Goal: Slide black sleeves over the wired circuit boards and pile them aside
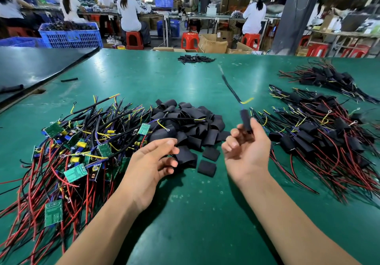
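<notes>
Right hand (pixel 246 149) is pinching black-sleeved wired circuit board (pixel 245 120), axis upright; sleeved red-wired heap (pixel 320 141) lying just rightward; left hand (pixel 150 162) relaxed, idle.

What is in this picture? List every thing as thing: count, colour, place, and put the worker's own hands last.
table: one, green, under everything.
bare boards: many, green with red, black and yellow wires, heaped left.
sleeves: many, black, heaped in the middle.
finished boards: many, black-sleeved with red wires, piled right.
held board: one, black-sleeved, blurred, in the right hand.
crates: at least two, blue, far left.
stools: several, red, behind the table.
left hand: fingers relaxed, holding nothing, beside the sleeves.
right hand: grips the held board.
</notes>
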Motion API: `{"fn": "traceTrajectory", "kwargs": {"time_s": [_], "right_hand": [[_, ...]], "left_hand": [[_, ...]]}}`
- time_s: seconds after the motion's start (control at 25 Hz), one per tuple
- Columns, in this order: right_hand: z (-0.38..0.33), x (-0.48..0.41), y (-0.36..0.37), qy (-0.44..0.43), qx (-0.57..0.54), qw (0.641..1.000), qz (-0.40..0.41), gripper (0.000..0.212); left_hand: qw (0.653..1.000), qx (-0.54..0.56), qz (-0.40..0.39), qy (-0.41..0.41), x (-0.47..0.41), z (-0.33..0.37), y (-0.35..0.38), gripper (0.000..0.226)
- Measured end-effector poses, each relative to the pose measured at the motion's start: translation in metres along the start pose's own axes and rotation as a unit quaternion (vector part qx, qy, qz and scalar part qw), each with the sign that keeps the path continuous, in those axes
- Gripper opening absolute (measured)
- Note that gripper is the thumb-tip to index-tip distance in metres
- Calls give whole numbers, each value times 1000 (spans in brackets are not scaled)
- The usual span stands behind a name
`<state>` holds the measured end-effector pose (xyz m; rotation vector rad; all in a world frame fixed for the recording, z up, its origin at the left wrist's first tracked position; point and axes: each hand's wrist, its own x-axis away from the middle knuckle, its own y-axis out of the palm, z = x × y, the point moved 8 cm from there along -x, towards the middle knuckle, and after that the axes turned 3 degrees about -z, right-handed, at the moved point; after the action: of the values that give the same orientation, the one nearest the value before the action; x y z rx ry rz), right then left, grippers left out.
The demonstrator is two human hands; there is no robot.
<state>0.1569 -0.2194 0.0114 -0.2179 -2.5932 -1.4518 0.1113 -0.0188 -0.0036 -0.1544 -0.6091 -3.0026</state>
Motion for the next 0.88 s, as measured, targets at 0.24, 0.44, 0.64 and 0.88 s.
{"fn": "traceTrajectory", "kwargs": {"time_s": [0.24, 0.44, 0.64, 0.88], "right_hand": [[-15, -8, -43, -27, -82, 984, 156, 48], [-16, -13, -42, -16, -78, 989, 126, 50], [4, -17, -25, 10, 156, 987, 40, 34], [5, -4, 3, -173, 592, 785, -57, 29]], "left_hand": [[997, -62, 44, 21, 1, -2, -4, 10], [988, -130, 67, 41, 1, -1, -7, 9], [982, -156, 93, 56, 3, -2, -8, 9], [968, -145, 176, 105, 5, 10, -26, 51]]}}
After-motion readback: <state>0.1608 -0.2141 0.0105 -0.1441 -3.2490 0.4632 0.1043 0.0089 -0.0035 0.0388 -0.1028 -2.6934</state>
